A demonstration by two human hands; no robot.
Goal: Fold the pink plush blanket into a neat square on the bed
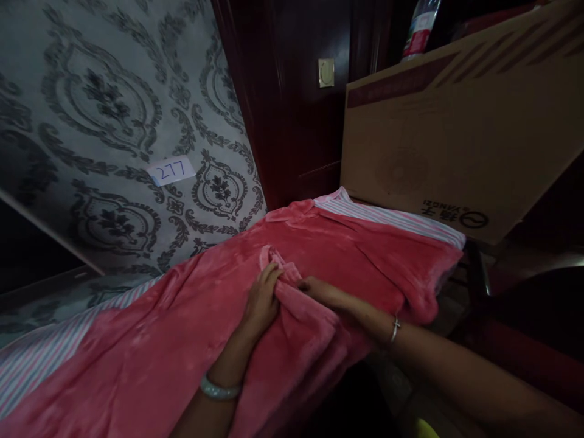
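Note:
A pink-red plush blanket (182, 340) lies spread over a bed with a striped sheet (392, 222). Near the middle, a bunched fold of the blanket rises between my two hands. My left hand (263, 298), with a pale bangle at the wrist, grips this fold from the left, its fingers curled over the cloth. From the right, my right hand (319, 292) pinches the same fold, and its fingertips are partly hidden in the fabric. A thin bracelet with a cross is on the right wrist. The blanket's near edge hangs down in loose layers below my hands.
Behind the bed stands a large cardboard box (447, 134) with a plastic bottle (420, 30) at its top edge. A dark red door (296, 103) and a patterned wall (123, 121) bearing a paper marked 277 (171, 170) rise at the back. Dark furniture is at the right.

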